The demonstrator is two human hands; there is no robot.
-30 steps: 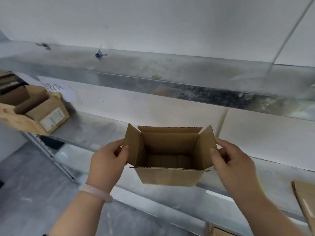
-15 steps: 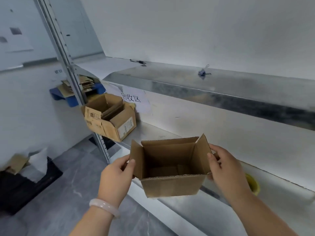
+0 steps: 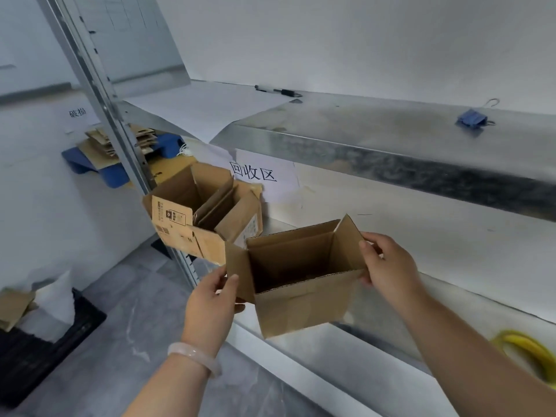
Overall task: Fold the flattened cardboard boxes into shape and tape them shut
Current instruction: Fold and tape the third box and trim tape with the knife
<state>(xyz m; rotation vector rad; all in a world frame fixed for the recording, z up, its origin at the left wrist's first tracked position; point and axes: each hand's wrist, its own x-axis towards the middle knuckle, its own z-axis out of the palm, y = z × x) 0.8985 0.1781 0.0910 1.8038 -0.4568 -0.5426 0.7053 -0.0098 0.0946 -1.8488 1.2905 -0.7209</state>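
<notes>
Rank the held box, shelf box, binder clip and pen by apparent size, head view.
1. Held box, barely, and nearer the camera
2. Shelf box
3. Blue binder clip
4. Black pen

A blue binder clip (image 3: 471,117) is lying on top of the upper metal shelf (image 3: 391,127), toward its right end. A black pen (image 3: 278,91) is resting at the shelf's back left, beside a large white sheet (image 3: 204,106). A paper sign (image 3: 261,176) (printed 回收区) is hanging just below the shelf's front edge. Far below the shelf to the left, a black crate (image 3: 36,353) is sitting on the floor.
</notes>
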